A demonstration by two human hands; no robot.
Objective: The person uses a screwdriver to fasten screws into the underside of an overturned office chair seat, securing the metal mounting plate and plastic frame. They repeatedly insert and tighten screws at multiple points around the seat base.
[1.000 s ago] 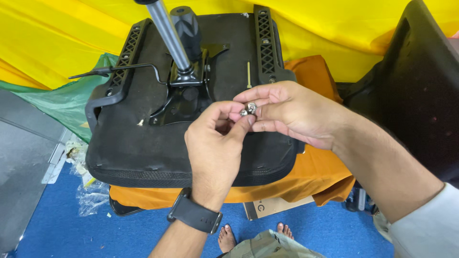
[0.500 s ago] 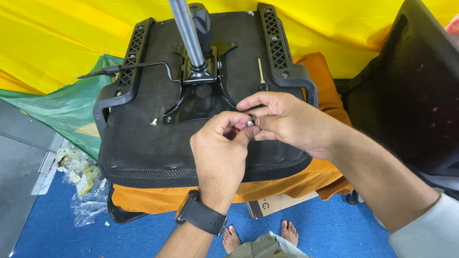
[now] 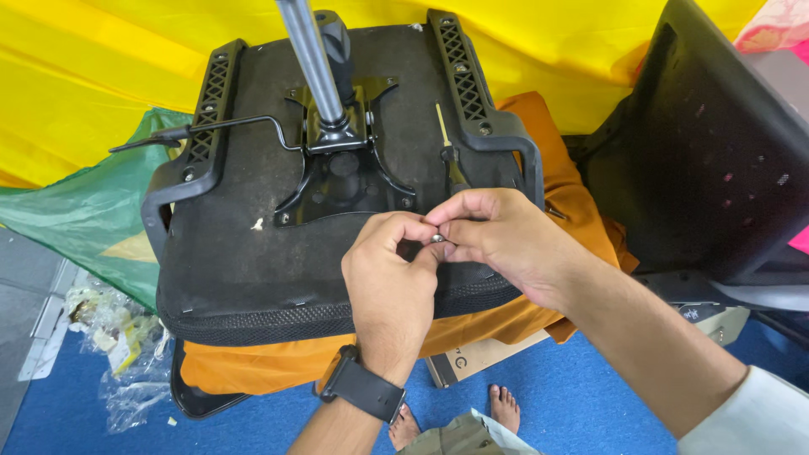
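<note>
both hands are meeting over the near edge of an upturned black chair seat (image 3: 253,270), the left hand (image 3: 389,286) and right hand (image 3: 497,240) pinching a small metal screw (image 3: 437,238) between their fingertips. a grey gas-lift column (image 3: 310,59) is standing up from the seat's black metal plate (image 3: 337,173), and the seat is resting on orange cloth (image 3: 573,211) above a blue floor (image 3: 590,396)

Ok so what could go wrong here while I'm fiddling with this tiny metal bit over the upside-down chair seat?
1. The small shiny metal fastener is pinched only between fingertips of the left hand and right hand; if it slips, it could drop onto the blue floor among the crumpled clear plastic wrapping.
2. The upturned black chair seat rests on an orange cushion, so it may wobble if pressed.
</note>
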